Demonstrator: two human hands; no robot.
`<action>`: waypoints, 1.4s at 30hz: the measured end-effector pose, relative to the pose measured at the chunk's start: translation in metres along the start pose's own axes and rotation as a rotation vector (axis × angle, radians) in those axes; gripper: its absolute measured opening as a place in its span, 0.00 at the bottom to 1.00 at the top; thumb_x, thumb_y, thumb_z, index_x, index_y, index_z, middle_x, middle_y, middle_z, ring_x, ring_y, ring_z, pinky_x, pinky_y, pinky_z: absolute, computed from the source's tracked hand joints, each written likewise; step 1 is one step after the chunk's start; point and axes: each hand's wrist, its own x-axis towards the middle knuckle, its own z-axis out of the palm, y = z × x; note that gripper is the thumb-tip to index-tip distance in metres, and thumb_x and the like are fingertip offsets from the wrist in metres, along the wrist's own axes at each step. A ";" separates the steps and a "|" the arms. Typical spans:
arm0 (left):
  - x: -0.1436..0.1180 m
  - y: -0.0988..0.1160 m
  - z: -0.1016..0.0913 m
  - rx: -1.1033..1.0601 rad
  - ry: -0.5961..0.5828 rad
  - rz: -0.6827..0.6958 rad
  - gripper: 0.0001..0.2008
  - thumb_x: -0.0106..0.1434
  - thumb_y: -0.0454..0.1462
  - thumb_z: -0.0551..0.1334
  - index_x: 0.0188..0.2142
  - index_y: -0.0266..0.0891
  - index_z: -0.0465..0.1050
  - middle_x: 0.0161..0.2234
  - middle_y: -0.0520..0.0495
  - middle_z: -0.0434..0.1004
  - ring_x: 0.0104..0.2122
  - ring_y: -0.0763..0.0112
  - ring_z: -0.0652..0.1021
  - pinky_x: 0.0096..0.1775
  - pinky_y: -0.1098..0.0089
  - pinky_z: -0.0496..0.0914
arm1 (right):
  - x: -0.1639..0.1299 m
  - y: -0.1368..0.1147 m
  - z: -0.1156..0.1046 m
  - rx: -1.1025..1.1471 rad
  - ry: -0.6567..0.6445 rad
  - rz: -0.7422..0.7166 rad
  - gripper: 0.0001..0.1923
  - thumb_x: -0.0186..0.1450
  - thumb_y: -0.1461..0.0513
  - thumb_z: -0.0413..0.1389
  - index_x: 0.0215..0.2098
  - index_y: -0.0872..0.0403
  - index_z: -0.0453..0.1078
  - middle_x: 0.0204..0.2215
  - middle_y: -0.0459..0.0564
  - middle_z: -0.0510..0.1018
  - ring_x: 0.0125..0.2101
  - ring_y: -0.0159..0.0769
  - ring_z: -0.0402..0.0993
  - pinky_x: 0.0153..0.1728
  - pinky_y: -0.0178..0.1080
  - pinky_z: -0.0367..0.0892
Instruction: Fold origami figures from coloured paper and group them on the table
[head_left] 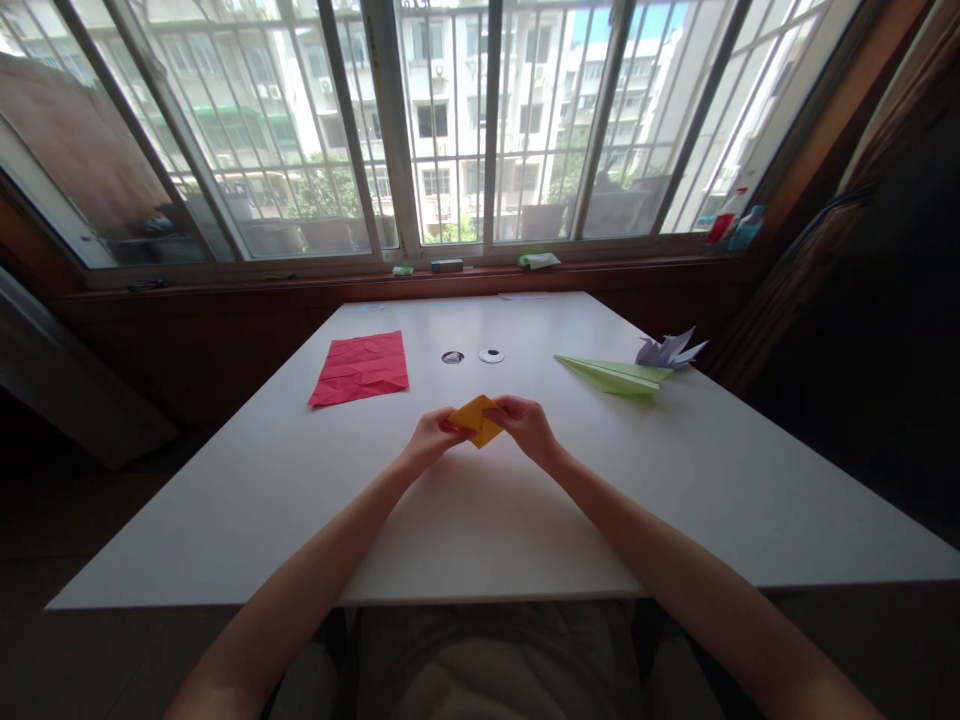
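A small folded piece of yellow-orange paper (481,424) is held up over the middle of the white table (495,540), its outline roughly a diamond. My left hand (437,434) pinches its left corner, the thumb lying across the front. On the opposite side my right hand (527,422) grips the upper right edge between thumb and fingers. The fingers behind the paper are partly hidden. Beyond the hands, two small round pieces lie on the table: a white disc with a black spot (491,355) and a dark-rimmed disc (453,357).
Creased red paper (361,368) lies flat at the left. A light green paper plane (616,376) and a pale purple folded paper shape (670,349) rest at the right. Behind the table, a windowsill carries a tissue pack (538,261) and bottles (744,228).
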 end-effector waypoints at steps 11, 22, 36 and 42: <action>-0.001 0.005 0.000 -0.035 -0.065 -0.034 0.16 0.47 0.40 0.65 0.33 0.33 0.68 0.28 0.47 0.72 0.27 0.72 0.74 0.26 0.74 0.68 | 0.002 0.004 -0.002 0.094 -0.019 0.032 0.15 0.51 0.58 0.58 0.37 0.55 0.69 0.31 0.49 0.76 0.32 0.37 0.72 0.32 0.38 0.68; -0.002 0.011 -0.001 -0.035 -0.010 0.020 0.23 0.47 0.41 0.65 0.44 0.38 0.69 0.38 0.44 0.74 0.28 0.70 0.75 0.29 0.70 0.69 | 0.001 0.003 -0.001 0.220 -0.053 0.105 0.24 0.46 0.58 0.61 0.41 0.52 0.64 0.36 0.48 0.72 0.30 0.35 0.73 0.27 0.38 0.72; -0.001 0.017 -0.009 -0.138 -0.047 -0.056 0.25 0.43 0.39 0.68 0.43 0.36 0.71 0.36 0.43 0.76 0.37 0.63 0.74 0.42 0.62 0.66 | 0.002 -0.010 -0.009 0.302 -0.127 0.225 0.22 0.46 0.56 0.62 0.37 0.56 0.70 0.31 0.49 0.75 0.29 0.34 0.72 0.32 0.40 0.70; 0.001 0.012 -0.010 -0.119 0.046 -0.024 0.17 0.49 0.44 0.63 0.35 0.34 0.75 0.35 0.44 0.76 0.37 0.64 0.74 0.42 0.63 0.66 | 0.003 -0.003 -0.006 0.296 -0.158 0.197 0.20 0.46 0.57 0.62 0.37 0.56 0.71 0.33 0.50 0.76 0.32 0.36 0.72 0.34 0.40 0.69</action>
